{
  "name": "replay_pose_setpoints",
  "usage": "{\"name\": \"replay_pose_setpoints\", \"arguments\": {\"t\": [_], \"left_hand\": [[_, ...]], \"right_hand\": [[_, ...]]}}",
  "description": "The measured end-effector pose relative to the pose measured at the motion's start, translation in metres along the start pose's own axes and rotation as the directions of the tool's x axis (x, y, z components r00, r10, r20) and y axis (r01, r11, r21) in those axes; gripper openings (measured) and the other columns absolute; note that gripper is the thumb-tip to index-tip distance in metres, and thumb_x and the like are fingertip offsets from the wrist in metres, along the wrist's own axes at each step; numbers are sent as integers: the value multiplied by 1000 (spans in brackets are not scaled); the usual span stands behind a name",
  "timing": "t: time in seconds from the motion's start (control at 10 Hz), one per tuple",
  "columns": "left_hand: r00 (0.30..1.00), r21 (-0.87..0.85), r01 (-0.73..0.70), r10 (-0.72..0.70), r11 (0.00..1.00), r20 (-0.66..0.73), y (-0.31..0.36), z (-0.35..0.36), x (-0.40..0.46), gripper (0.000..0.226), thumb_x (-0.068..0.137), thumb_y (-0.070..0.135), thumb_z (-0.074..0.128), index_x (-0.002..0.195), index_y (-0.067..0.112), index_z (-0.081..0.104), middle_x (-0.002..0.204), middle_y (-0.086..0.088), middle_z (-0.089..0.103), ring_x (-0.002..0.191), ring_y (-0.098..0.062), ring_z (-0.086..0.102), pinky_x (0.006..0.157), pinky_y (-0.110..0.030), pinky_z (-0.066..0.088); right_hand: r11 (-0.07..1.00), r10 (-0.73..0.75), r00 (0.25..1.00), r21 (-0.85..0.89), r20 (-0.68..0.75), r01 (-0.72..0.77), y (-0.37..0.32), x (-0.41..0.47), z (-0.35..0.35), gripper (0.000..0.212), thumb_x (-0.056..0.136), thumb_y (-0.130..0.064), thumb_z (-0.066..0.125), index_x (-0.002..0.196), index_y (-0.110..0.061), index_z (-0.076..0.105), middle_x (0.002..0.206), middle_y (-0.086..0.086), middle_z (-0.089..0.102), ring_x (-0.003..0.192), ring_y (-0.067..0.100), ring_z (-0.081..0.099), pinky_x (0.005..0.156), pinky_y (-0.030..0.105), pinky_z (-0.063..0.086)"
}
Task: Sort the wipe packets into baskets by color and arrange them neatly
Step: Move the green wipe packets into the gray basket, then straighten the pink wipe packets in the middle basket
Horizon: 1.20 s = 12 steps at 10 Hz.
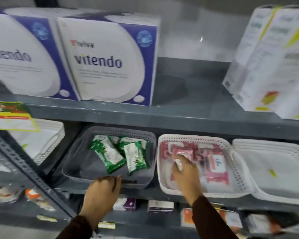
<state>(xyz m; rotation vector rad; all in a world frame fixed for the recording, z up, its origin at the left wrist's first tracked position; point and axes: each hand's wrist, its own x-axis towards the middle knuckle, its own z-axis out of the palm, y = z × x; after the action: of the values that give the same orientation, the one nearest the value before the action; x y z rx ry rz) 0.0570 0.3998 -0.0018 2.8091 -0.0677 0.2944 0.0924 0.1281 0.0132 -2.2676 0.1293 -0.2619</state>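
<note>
A grey basket (pixel 79 169) on the middle shelf holds several green wipe packets (pixel 109 152), lying loosely and overlapping. To its right a white basket (pixel 164 183) holds several pink wipe packets (pixel 216 166). My left hand (pixel 102 188) grips the front rim of the grey basket. Inside the white basket, my right hand (pixel 185 171) has its fingers closed on a pink packet (pixel 182 151) near the left side. Dark sleeves cover both forearms.
A white basket (pixel 248 180) with a small yellow-green scrap stands at the far right, another white basket (pixel 48 144) at the left. Large white-and-purple boxes (pixel 110 62) and white cartons (pixel 269 62) fill the upper shelf. A slanted metal brace (pixel 24 168) crosses the left. Small boxes sit below.
</note>
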Motion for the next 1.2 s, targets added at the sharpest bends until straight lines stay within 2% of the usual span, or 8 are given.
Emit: {"name": "replay_pose_setpoints", "arguments": {"t": [0.2,0.3,0.4,0.6,0.9,1.0,1.1,1.2], "left_hand": [[991,-379,-124,132,917,-4,122,26,27,31,92,22,56,64,23,44,58,6,44,52,-11,46,48,-32,38],[994,-471,-57,95,880,56,174,55,48,12,88,31,58,85,20,61,80,2,63,66,-10,57,61,-28,48],[980,-352,134,-72,926,184,208,79,71,75,80,60,57,126,2,51,122,-16,56,106,-27,56,89,-37,50],[963,-163,182,-143,970,227,234,90,86,85,75,55,70,132,3,35,128,-15,47,111,-30,51,89,-37,48],[800,-134,-344,365,929,476,208,85,84,65,91,17,64,147,14,32,146,-7,42,120,-26,52,97,-18,38],[803,-3,-360,312,933,508,204,85,82,63,92,16,60,149,13,31,151,-10,35,136,-28,35,113,-40,29],[752,-9,-483,420,875,508,214,86,77,45,101,13,45,145,10,37,126,1,52,113,9,51,95,-15,42],[839,-533,-137,383,835,386,224,65,62,34,106,17,36,138,11,45,84,9,52,45,6,50,42,-10,41]], "right_hand": [[938,318,929,-78,-189,-337,88,16,-93,36,88,-19,70,120,-6,63,114,19,72,104,35,68,87,38,51],[918,391,919,-52,-59,-394,135,41,-92,73,64,-78,71,109,-21,62,96,8,76,83,29,75,77,42,61],[891,410,911,-195,-47,-411,158,58,-80,103,44,-101,53,107,-20,62,97,6,74,88,29,73,76,45,62],[871,350,937,-358,-27,-335,115,56,-104,90,70,-57,75,137,-6,44,136,19,52,123,37,52,100,48,50],[889,235,922,-451,307,-76,124,56,-136,60,77,-10,74,132,-29,60,134,1,63,117,22,62,98,36,52],[860,197,891,-509,409,43,124,52,-135,57,87,2,61,138,-24,56,143,3,58,123,21,60,102,33,48],[863,152,885,-495,439,97,131,46,-137,62,87,3,65,143,-21,52,145,4,56,122,19,61,104,34,48],[877,121,901,-469,416,99,134,43,-138,63,88,7,61,144,-19,50,146,1,55,127,20,57,103,33,49]]}}
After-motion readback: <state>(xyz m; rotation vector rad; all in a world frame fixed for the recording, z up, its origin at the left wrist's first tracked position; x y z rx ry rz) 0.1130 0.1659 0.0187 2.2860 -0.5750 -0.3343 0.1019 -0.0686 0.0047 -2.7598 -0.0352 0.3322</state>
